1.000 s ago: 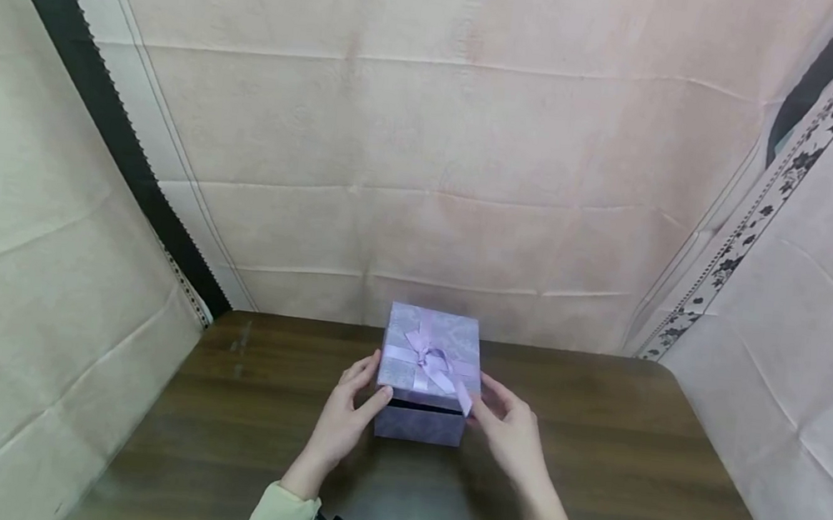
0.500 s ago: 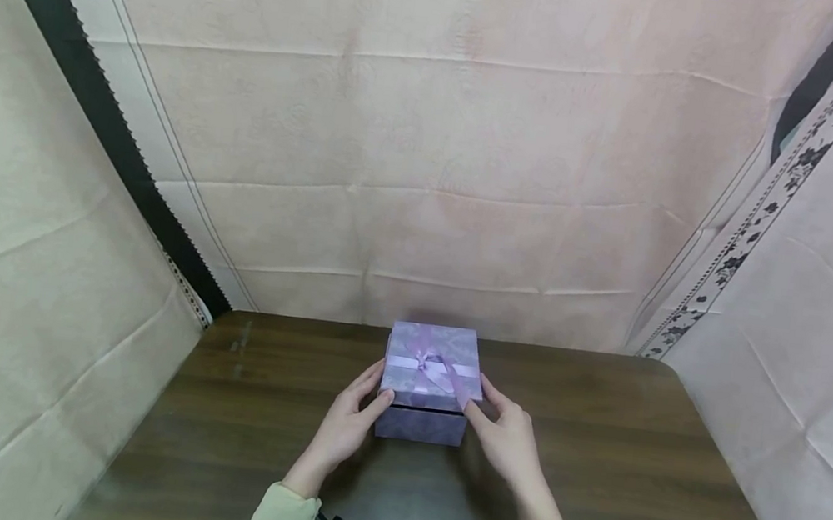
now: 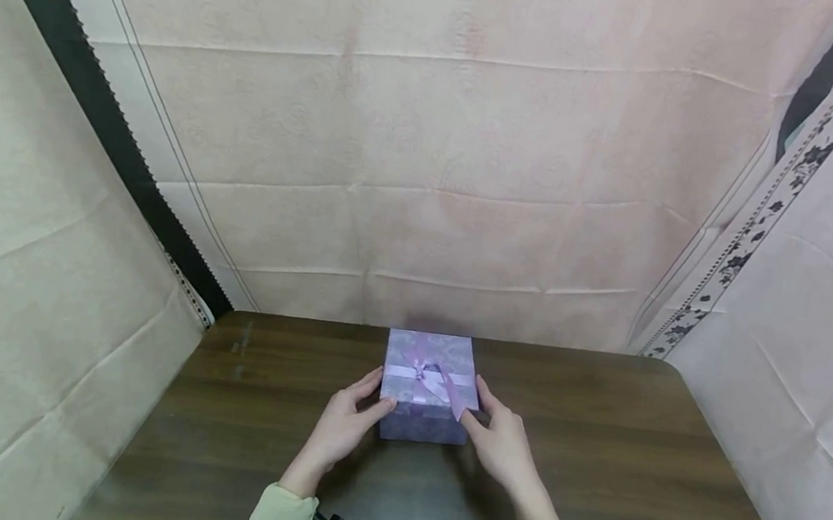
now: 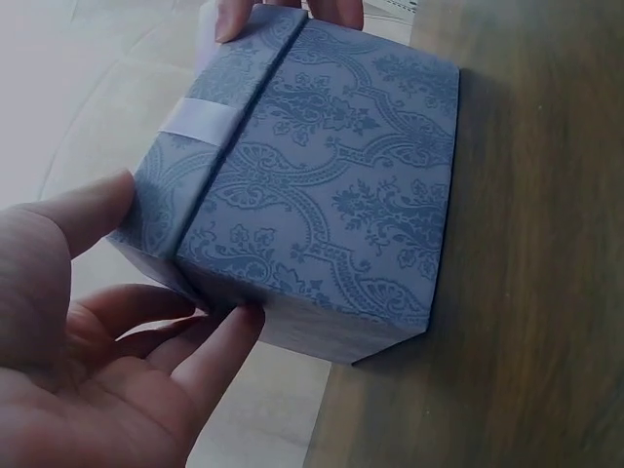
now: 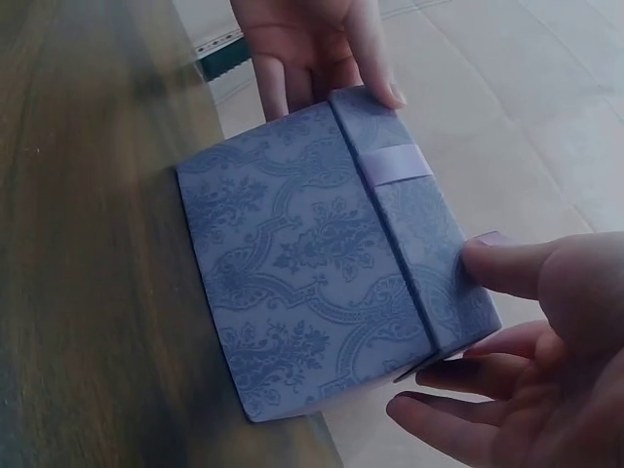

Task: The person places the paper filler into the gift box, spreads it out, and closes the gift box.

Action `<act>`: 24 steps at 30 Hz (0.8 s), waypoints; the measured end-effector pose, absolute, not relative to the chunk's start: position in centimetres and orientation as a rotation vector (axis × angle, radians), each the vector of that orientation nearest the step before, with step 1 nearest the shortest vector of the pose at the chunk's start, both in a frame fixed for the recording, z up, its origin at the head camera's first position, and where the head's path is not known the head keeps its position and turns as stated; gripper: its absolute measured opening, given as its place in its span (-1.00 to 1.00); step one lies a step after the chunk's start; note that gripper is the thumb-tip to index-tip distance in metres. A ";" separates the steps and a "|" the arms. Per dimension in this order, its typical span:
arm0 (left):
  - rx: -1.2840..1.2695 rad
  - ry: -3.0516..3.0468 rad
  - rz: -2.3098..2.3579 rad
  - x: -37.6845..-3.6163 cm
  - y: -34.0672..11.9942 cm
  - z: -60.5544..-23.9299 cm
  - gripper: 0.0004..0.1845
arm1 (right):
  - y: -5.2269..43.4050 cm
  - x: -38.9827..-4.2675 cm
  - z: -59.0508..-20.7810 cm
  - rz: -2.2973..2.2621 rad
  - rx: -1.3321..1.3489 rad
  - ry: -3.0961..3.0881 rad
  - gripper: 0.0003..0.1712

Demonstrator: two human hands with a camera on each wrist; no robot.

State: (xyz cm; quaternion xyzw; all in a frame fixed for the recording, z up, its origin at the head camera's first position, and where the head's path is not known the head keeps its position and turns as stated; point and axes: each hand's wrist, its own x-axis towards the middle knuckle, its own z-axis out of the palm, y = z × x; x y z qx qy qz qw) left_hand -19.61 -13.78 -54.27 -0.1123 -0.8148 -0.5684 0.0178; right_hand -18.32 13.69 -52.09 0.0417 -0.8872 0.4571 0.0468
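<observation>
A purple patterned gift box (image 3: pixel 423 430) sits on the table with its lid (image 3: pixel 445 351) on top. Light purple ribbon (image 3: pixel 435 376) crosses the lid and is tied in a bow. My left hand (image 3: pixel 346 422) holds the lid's left side, thumb at the front corner and fingers along the side. On the opposite side my right hand (image 3: pixel 505 449) grips the lid the same way, its thumb by a loose ribbon end. In both wrist views the lid's rim (image 4: pixel 164 185) covers the upper part of the box, and a thin dark line runs beneath it.
The brown wooden table (image 3: pixel 233 443) spreads around the box. Pale creased cloth (image 3: pixel 428 144) hangs behind the table's far edge, with more cloth on the left (image 3: pixel 44 299) and right (image 3: pixel 792 346). Both forearms wear pale green sleeves (image 3: pixel 278 519).
The lid, tilted up at the back with a dark gap at the front, has levelled and come down over the box. Both hands have lowered slightly with it.
</observation>
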 end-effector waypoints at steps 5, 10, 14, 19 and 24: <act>-0.336 -2.505 -1.853 -19.5 -13.8 -54.3 -0.20 | 13.9 -18.2 -52.4 1.378 0.150 -2.733 -0.19; -0.356 -2.543 -1.781 -19.4 -13.9 -54.2 -0.21 | 13.7 -18.1 -52.4 1.355 0.178 -2.747 -0.21; -0.347 -2.599 -1.693 -19.4 -14.0 -54.3 -0.20 | 13.4 -18.1 -52.3 1.299 0.200 -2.754 -0.22; -0.339 -2.634 -1.656 -19.5 -14.1 -54.7 -0.18 | 13.2 -18.3 -52.4 1.259 0.215 -2.774 -0.22; -0.405 -2.645 -1.690 -19.5 -15.0 -55.0 -0.19 | 14.5 -18.3 -52.9 1.287 0.291 -2.834 -0.13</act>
